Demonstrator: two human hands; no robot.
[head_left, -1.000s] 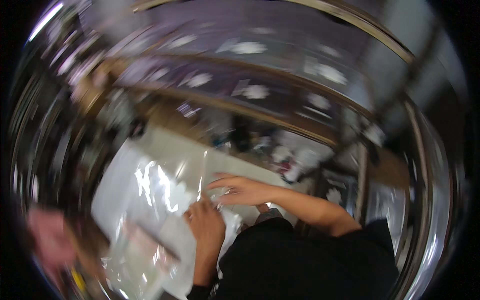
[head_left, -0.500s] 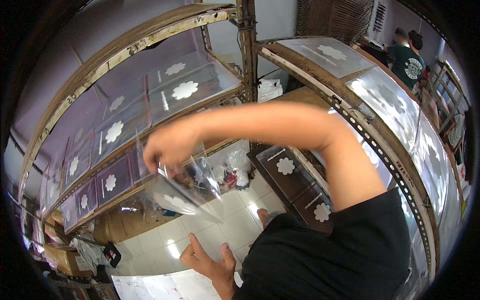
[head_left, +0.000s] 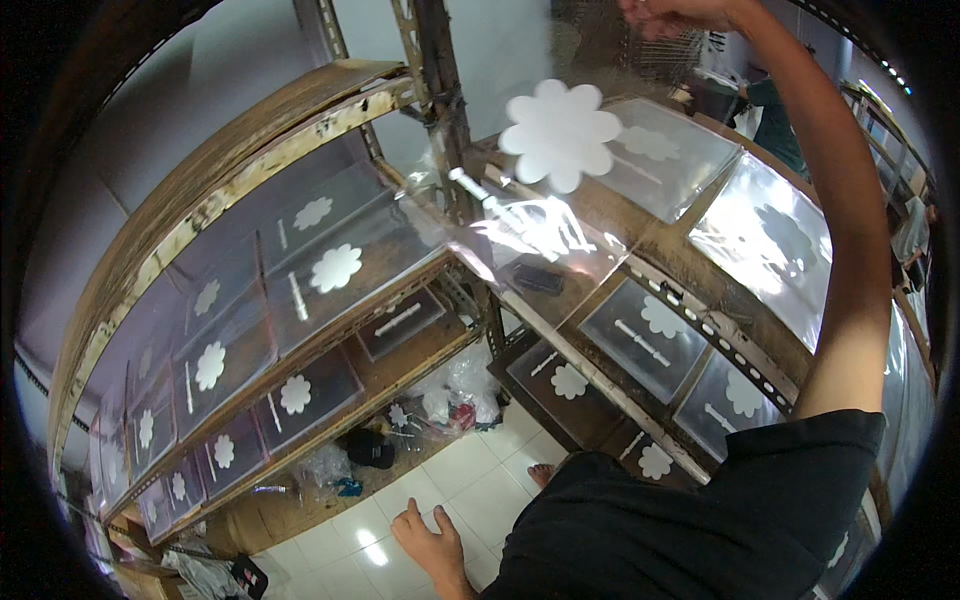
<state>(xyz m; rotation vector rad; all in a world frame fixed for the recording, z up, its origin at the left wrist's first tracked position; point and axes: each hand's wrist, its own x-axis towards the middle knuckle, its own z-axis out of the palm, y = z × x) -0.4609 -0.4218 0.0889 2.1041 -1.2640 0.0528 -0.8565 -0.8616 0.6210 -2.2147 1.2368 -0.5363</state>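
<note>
My right arm reaches up to the top of the view, where my right hand (head_left: 685, 14) is closed and partly cut off by the edge. From it hangs a clear plastic sheet printed with a white flower shape (head_left: 560, 135) and a white strip, glare on its lower part. The sheet is tilted over the corner between the racks; its upper edge and my exact grip are hard to make out. Low in the view, my left hand (head_left: 430, 543) is apart from everything over the tiled floor, thumb and fingers spread, nothing in it.
A metal-framed rack (head_left: 330, 115) on the left holds several flower-printed sheets (head_left: 336, 267) on its shelves. Another rack (head_left: 740, 325) on the right bears more sheets. Plastic bags (head_left: 465, 390) and a dark cap (head_left: 370, 448) lie below. A person (head_left: 778, 125) stands at the far right.
My right hand has swung from the left rack up and to the right, carrying the clear sheet. My left hand has shifted slightly lower and stays empty. The view has turned.
</note>
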